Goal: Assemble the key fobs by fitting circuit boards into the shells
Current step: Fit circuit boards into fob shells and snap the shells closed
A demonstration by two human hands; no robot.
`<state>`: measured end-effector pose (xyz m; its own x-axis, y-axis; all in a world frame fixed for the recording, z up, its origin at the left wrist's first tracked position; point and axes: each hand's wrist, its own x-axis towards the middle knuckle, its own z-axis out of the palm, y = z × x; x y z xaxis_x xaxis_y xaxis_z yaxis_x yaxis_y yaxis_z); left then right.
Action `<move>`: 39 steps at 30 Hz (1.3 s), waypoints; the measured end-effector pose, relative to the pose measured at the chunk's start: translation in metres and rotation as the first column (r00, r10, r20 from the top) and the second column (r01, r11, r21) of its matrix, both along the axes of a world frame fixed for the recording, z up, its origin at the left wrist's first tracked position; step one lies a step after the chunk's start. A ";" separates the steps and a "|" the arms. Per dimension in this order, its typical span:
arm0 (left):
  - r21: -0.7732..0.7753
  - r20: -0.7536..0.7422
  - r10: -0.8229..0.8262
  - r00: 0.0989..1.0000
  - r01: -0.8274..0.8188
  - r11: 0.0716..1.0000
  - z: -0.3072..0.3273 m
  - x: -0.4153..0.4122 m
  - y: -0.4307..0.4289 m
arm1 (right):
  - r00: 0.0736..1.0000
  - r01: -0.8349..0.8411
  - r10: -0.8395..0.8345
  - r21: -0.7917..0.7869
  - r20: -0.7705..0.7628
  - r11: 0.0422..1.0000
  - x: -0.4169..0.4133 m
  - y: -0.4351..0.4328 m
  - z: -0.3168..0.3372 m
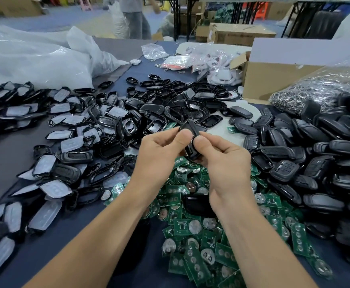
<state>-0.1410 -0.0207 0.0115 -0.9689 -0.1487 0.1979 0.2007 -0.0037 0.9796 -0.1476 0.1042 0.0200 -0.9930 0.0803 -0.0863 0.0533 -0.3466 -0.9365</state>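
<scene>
Both forearms bare, extended forward, converging at centre. Left hand raised, fingers curled, thumb pressed toward right thumb. Right hand raised alongside, fingers curled under. Small black item pinched between both hands; thumb tips nearly touching.

One head-worn wide-angle view looks forward and down, close over the table.

The hands hide most of the black fob; whether a board sits inside cannot be told.
</scene>
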 end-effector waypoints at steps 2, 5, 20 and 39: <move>0.093 0.027 0.016 1.000 -0.019 0.995 -0.001 0.000 0.004 | 1.000 0.009 -0.009 -0.024 0.011 1.000 0.005 -0.004 0.000; 0.160 0.053 0.069 0.996 -0.077 0.984 -0.001 0.000 0.007 | 0.999 -0.003 0.007 -0.085 0.041 0.996 0.011 -0.008 0.000; 0.036 0.085 0.162 0.983 -0.165 0.986 -0.004 -0.002 0.001 | 0.968 -0.252 0.236 0.268 0.090 0.930 -0.001 0.015 0.004; 0.098 0.159 0.504 0.849 -0.521 0.848 0.002 -0.013 -0.039 | 0.961 -0.078 0.265 0.842 -0.078 0.534 -0.072 0.001 0.008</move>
<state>-0.1543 -0.0598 0.0139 -0.7620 -0.6470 0.0260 0.0891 -0.0650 0.9939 -0.2200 0.1052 0.0285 -0.9835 -0.1510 0.0995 -0.1697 0.5810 -0.7960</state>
